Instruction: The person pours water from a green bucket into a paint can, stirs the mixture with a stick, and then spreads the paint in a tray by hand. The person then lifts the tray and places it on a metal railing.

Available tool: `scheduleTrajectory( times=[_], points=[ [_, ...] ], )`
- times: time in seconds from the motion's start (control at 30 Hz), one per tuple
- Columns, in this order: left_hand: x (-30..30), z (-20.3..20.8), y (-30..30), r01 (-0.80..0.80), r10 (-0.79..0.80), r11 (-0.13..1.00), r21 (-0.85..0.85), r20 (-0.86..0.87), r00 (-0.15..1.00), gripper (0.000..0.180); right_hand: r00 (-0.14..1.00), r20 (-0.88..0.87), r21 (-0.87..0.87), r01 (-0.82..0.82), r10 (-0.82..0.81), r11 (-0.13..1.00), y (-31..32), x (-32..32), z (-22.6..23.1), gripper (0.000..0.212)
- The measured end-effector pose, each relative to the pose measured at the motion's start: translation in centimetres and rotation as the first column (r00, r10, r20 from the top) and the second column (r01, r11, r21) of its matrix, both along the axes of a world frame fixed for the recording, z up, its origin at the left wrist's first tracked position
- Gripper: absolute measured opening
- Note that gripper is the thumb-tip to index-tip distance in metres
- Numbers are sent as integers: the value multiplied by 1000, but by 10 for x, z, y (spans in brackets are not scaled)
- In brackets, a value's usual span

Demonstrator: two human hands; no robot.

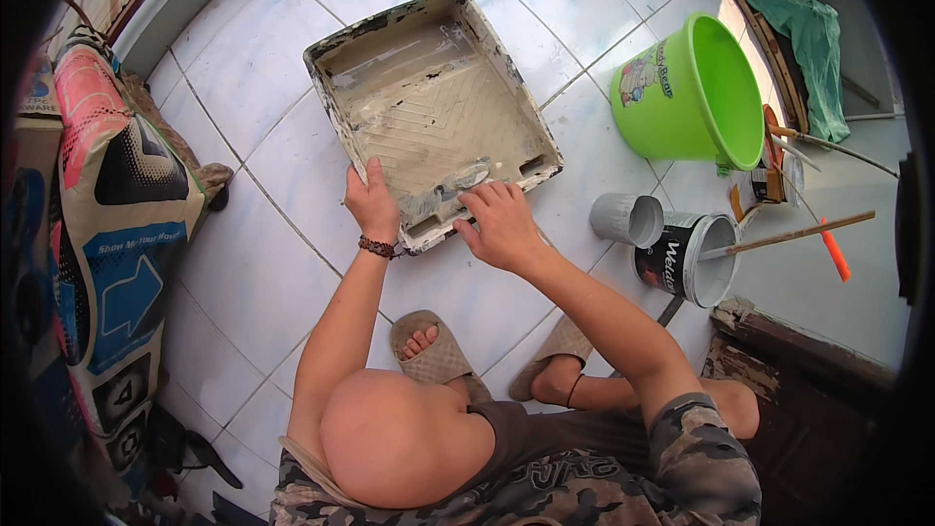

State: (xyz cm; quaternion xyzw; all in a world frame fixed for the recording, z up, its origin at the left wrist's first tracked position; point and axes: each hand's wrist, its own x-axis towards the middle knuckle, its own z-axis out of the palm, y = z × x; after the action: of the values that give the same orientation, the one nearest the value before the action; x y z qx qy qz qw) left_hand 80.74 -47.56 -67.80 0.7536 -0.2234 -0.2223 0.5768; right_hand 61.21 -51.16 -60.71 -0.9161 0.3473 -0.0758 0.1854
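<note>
A paint roller tray (429, 107), coated with dried beige paint and chipped dark along its rim, is in front of me, turned at an angle. My left hand (373, 205) grips its near left edge, thumb on the rim and other fingers mostly hidden beneath. At the near edge my right hand (502, 226) is closed over the rim, with bent fingers on the tray's surface and the thumb below. Close to those fingertips is a wet-looking grey-white smear (466, 178). Whether the right fingers also pinch something small cannot be made out.
Right of the tray stands a bright green bucket (643, 102). Nearer are a grey cup (612, 218) and a black paint can (666, 255) with a wooden stick (808, 234) across it. Printed sacks (127, 195) line the left. My slippered feet (438, 356) rest on white tiles (243, 302).
</note>
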Motion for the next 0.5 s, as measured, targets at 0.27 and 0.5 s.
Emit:
scheduleTrajectory(
  times=[0.27, 0.5],
  points=[
    [-6, 10, 3, -47, 44, 998, -42, -59, 997, 34, 895, -435, 22, -102, 102, 994, 45, 60, 0, 34],
    [-6, 11, 2, -62, 61, 998, -22, -46, 997, 33, 893, -449, 63, 30, 1, 998, 48, 79, -5, 20]
  ],
)
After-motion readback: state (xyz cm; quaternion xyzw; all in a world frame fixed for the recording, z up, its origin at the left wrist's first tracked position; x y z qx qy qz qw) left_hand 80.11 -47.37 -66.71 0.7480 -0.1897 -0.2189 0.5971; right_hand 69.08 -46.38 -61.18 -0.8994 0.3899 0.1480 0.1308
